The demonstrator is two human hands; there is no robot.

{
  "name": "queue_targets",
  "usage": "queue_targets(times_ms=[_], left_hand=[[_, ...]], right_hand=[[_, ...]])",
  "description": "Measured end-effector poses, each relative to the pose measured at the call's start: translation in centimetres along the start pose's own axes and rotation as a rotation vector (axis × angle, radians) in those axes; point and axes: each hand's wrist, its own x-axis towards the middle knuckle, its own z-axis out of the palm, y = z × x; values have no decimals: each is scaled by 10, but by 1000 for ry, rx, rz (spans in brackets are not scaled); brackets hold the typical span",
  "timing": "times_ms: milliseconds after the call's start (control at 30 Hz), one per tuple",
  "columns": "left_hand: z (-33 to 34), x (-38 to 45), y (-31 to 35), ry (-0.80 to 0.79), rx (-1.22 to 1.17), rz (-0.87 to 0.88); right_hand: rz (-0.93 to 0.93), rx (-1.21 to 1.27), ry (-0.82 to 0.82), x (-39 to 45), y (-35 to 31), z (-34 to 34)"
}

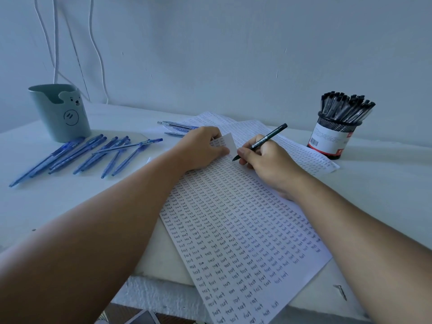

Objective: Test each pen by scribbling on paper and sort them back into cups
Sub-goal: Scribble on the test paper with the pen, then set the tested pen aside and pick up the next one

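Dim bluish light, soft shadows, wide-angle distortion

Two bare forearms, left hand (201, 146) and right hand (264, 160), without visible sleeves, rings or wristbands; nails apparently short, unpainted.

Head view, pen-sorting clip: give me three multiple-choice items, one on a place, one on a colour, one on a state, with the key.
1. Where do the loose blue pens lie?
A. in the mesh cup
B. on the table beside the bear cup
C. on the paper

2. What colour is the pen in the right hand?
A. black
B. red
C. blue

3. What is the left hand doing?
A. lifting a cup
B. hanging idle
C. holding the paper's folded corner

Key: 1 B, they fan out by the cup; 2 A, dark barrel; 3 C, fingers pinch the fold.
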Motion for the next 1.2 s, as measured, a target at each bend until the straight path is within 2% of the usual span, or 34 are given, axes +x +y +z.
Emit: queue_targets(times_ms=[333,600,800,867,1000,1067,1200], left_hand=[[0,0,0,-8,22,1],[0,0,0,-13,21,3],[0,0,1,-12,35,4],[-1,2,3,11,84,43],[-3,10,20,96,296,106],[-2,12,35,113,256,118],[9,12,72,44,34,77]], right_hand=[[1,-54,10,-3,-3,-1],[18,109,55,-1,-3,-3],[-39,268,266,-4,-9,-6],[-97,191,305,-4,-13,-9],[-5,-104,156,-7,-21,-22],[32,-156,145,-8,-19,-31],[58,-279,210,-15,-6,-49]])
